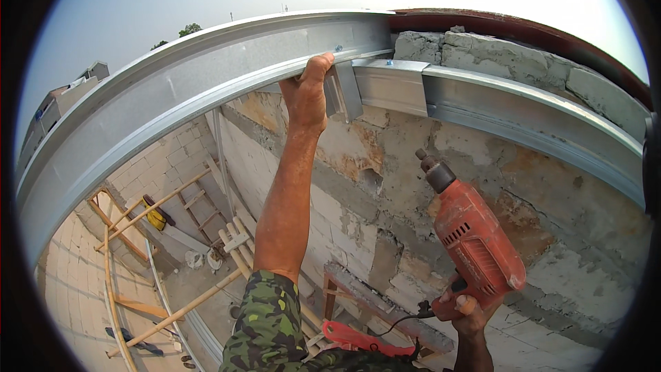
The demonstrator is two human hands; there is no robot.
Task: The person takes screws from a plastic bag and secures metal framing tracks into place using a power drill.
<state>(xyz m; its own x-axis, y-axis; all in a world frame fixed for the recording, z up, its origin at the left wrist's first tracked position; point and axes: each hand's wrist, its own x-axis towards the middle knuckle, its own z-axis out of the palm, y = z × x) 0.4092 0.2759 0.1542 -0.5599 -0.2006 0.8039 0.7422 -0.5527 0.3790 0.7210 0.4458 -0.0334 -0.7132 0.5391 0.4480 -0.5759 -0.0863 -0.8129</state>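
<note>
My left hand (308,93) reaches up and grips the lower lip of a long galvanized steel beam (227,54). Its thumb lies on the front, and the other fingers are mostly hidden. Right beside it is a short upright metal bracket (349,89), where a second steel beam (523,117) meets the first from the right. Small bolt heads show near this joint. Lower right, my right hand (468,311) is wrapped round the handle of a red power drill (478,234). The drill points up and left, its chuck below the second beam and apart from it.
Behind the drill stands a rough block wall (413,186), topped by grey blocks (523,62) and a dark red metal edge (523,26). Far below lies a floor (200,289), with bamboo poles (175,317) crossing above it. A dark cord (403,318) runs from the drill past a red object (365,337).
</note>
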